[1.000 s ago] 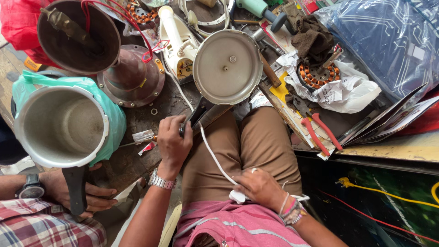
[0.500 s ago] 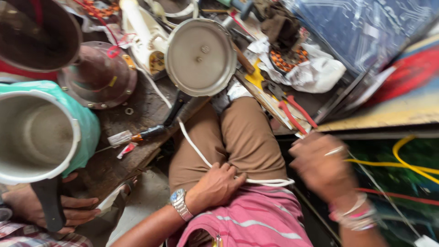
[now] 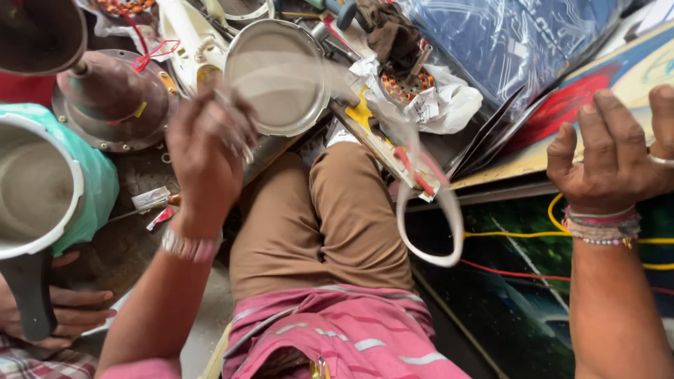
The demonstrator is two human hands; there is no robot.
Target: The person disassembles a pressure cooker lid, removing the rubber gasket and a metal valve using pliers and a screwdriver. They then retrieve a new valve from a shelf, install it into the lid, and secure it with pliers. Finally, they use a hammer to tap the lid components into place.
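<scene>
Left hand (image 3: 210, 151) is motion-blurred, grip unclear; right hand (image 3: 614, 158) spread open, one rubbery white gasket loop (image 3: 430, 228) mid-air, one round metal lid (image 3: 277, 76) beyond.

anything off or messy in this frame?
Yes. A white rubber ring hangs in mid-air over the lap, blurred, with neither the left hand nor the right hand visibly closed on it. The workbench is crowded with tools and parts; a crumpled white bag lies among them.
</scene>
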